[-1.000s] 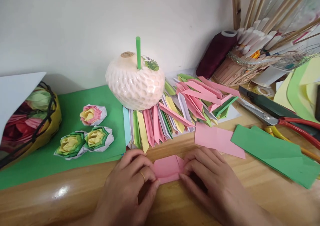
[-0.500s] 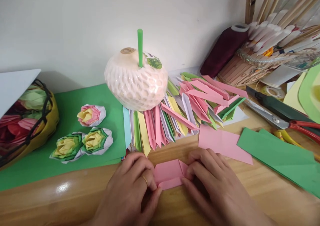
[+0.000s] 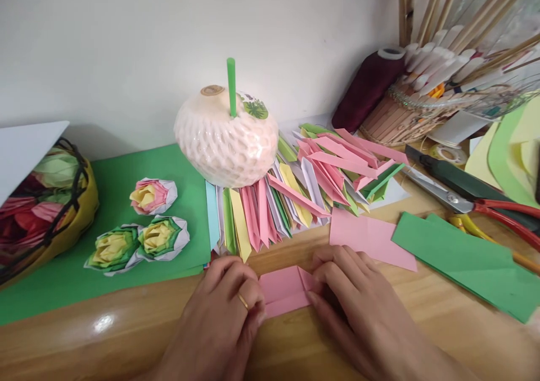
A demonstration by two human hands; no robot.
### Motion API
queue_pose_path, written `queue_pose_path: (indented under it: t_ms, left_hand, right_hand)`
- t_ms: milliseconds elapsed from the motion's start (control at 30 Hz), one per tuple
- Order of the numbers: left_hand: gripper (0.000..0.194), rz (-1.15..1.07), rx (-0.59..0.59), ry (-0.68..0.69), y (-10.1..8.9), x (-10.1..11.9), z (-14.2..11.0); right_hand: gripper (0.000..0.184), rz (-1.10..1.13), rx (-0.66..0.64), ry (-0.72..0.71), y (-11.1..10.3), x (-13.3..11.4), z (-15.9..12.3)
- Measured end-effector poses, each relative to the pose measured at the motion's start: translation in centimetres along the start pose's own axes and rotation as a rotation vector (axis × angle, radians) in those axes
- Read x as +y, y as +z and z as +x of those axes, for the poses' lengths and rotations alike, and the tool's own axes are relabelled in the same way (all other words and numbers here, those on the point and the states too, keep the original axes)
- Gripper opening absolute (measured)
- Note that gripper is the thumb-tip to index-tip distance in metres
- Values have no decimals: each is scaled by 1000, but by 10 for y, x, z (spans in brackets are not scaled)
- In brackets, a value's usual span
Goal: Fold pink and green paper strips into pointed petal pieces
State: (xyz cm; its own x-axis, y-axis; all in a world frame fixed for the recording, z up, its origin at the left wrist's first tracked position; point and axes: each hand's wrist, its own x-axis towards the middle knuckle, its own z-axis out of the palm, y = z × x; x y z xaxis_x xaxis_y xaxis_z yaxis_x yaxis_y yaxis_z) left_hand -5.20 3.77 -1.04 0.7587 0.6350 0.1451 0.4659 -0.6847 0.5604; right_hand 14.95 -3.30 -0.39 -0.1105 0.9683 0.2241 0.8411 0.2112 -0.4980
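A small pink paper piece [image 3: 282,288] lies on the wooden table between my hands, with a folded corner at its right end and a crease along its near side. My left hand [image 3: 223,313], with a ring on one finger, pinches the paper's left end. At the right end, my right hand [image 3: 358,302] grips the folded corner between thumb and fingers. Just beyond is a flat pink sheet [image 3: 367,237], and behind that a pile of folded paper strips [image 3: 333,167] in pink, green, yellow and white.
Three paper flowers [image 3: 154,195] rest on green card [image 3: 185,184] at left, beside a basket [image 3: 90,195]. A netted white coconut with a straw [image 3: 228,139] stands behind. Rightward are green strips [image 3: 459,257], scissors [image 3: 459,201], a thread cone [image 3: 367,88] and a stick-filled holder [image 3: 392,116].
The near edge of the pink paper, turned up before, now lies flatter. My left thumb has drawn in toward the fingers. The whole view has shifted slightly.
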Motion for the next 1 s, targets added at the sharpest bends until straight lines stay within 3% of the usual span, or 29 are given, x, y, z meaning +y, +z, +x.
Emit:
queue_pose_path:
  t_ms: [200,333,400,500,600,700,1000]
  left_hand:
    - [31,129,27,81,-1,3,-4]
    - [33,206,192,206,4,2,-5]
    - [36,250,317,180,9,2,-4]
    - [29,335,350,265,11,3,-3]
    - [17,412,335,440,6,4,-4]
    - [22,407,281,539,-1,0,-5]
    - [23,193,43,618,-18,-21,5]
  right_hand:
    - [25,-9,11,-131,-7,1,-4]
    - [33,-95,10,-295,-10,-1,-6]
    - [36,-118,-8,-329,-10,-1,-8]
    - [38,-135,-44,-355,-9,0,-11]
    - [36,-121,-59,-364,-8,2,-13]
    - [33,-113,-70,-376,-7,5,-16]
    - [34,-128,-116,-420,-17,12,-15]
